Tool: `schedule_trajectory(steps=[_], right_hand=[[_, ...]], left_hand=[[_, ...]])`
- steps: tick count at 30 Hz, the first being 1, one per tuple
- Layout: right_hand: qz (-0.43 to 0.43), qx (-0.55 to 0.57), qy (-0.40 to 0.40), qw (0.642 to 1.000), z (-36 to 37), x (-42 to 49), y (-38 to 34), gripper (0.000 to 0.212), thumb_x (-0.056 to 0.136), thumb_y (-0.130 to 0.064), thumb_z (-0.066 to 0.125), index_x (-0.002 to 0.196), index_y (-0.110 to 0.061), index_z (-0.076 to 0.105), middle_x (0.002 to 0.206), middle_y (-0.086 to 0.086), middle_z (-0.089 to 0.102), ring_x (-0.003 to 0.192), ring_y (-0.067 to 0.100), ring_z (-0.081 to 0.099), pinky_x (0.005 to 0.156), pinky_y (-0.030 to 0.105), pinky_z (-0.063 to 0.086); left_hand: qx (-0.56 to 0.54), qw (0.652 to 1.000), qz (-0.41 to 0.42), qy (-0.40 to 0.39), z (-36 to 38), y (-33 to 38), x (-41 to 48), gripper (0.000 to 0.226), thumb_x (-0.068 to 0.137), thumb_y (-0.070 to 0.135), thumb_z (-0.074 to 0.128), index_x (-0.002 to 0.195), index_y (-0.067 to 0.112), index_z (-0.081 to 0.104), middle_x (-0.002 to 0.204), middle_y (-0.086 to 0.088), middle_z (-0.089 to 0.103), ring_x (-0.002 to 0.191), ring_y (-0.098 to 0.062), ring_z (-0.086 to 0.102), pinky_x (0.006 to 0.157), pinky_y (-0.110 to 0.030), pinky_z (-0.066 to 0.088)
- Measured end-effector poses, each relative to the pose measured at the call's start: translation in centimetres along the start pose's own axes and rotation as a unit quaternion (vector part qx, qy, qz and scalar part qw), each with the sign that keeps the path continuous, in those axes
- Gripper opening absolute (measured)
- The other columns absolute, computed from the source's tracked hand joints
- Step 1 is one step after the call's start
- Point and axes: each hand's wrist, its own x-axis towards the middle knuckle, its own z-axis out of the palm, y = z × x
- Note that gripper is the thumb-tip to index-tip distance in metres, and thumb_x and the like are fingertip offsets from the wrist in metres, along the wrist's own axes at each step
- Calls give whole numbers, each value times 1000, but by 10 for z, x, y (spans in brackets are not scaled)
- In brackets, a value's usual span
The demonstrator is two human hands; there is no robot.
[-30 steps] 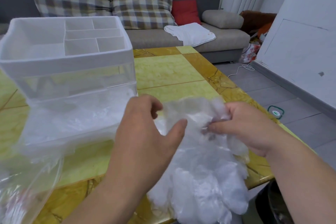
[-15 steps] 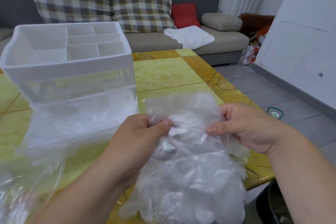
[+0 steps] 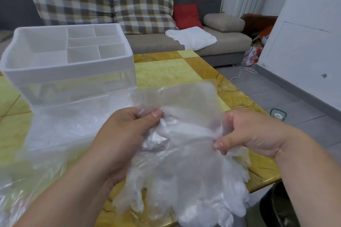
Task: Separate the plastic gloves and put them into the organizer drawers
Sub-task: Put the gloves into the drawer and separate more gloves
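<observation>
Both hands pinch plastic gloves (image 3: 184, 162) bunch, possibly peeling one; organizer (image 3: 68, 64) behind.

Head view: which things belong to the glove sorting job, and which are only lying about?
Job:
plastic gloves, pinched by left hand and right hand
organizer

Lying about:
white cloth, red cushion and checked cushions on the sofa
white cable on the floor

Bright, even daylight; soft focus, wide-angle edge distortion.

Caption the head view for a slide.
Left hand and right hand pinch a clump of plastic gloves over the table, beside the organizer.
</observation>
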Motion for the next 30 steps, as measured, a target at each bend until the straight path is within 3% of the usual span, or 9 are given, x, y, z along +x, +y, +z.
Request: schedule_trajectory(steps=[2, 5, 7, 11, 16, 21, 24, 27, 30], right_hand=[[-18, -1, -11, 1000, 0, -1, -3, 21, 51, -5, 85, 63, -9, 69, 75, 17, 71, 70, 25, 66, 62, 29, 51], [-16, -17, -41, 999, -3, -4, -3, 25, 54, 0, 83, 74, -14, 78, 88, 17, 75, 84, 28, 73, 71, 27, 54], [-24, -43, -57, 997, -4, -6, -4, 46, 52, -18, 93, 95, -12, 77, 100, 19, 74, 98, 36, 70, 82, 33, 53], [-76, 56, -33, 995, 3, -5, -10, 70, 57, -47, 93, 116, -16, 73, 122, 6, 72, 117, 22, 66, 100, 33, 52], [-104, 132, 51, 984, 19, 4, -16, 35, 74, -17, 76, 104, 1, 75, 110, 22, 73, 104, 34, 69, 95, 43, 54], [-60, 159, 39, 985, 16, 7, -13, 75, 46, -33, 96, 107, 5, 73, 117, 33, 66, 120, 54, 53, 107, 65, 37], [-18, 136, -5, 990, 19, 9, -7, 80, 46, -37, 97, 108, 7, 71, 117, 37, 63, 107, 47, 62, 104, 58, 42], [24, 120, -23, 992, 17, 11, -4, 46, 69, -27, 89, 101, 3, 75, 106, 31, 70, 86, 30, 67, 82, 35, 55], [68, 109, 101, 987, 12, 24, 4, 45, 78, -41, 80, 99, -1, 75, 91, 16, 70, 71, 26, 61, 71, 33, 50]], left_hand=[[2, 1000, 15, 14, -4, 3, 1, 21, 89, 15, 63, 85, -1, 76, 75, -21, 70, 64, -28, 67, 55, -31, 57], [32, 999, 36, 25, -8, 5, 2, 19, 89, 16, 65, 87, 1, 77, 75, -19, 70, 62, -26, 67, 54, -31, 57], [43, 998, 47, 12, -9, 6, 0, 21, 84, 20, 67, 90, 3, 78, 79, -21, 72, 64, -26, 70, 56, -32, 59], [58, 995, 67, -42, -3, 10, -7, 27, 72, 27, 68, 88, 8, 80, 76, -17, 74, 64, -25, 71, 60, -36, 60], [127, 987, 94, -26, -9, 6, -3, 23, 75, 33, 81, 91, 16, 80, 86, -9, 76, 76, -25, 69, 73, -38, 53], [145, 987, 26, -61, -18, 6, 0, 30, 67, 48, 77, 73, 19, 72, 71, -8, 49, 64, -23, 41, 61, -32, 33], [113, 988, -57, -86, -20, -6, 4, 69, 56, 44, 87, 99, -6, 69, 89, -26, 63, 81, -27, 45, 76, -40, 29], [121, 985, -58, -106, -15, -13, 2, 39, 68, 25, 85, 95, -2, 76, 102, -36, 67, 85, -29, 51, 79, -41, 33], [233, 964, 5, -126, -16, -23, 5, 12, 91, 26, 71, 89, 17, 79, 76, -24, 62, 71, -17, 51, 67, -28, 38]])
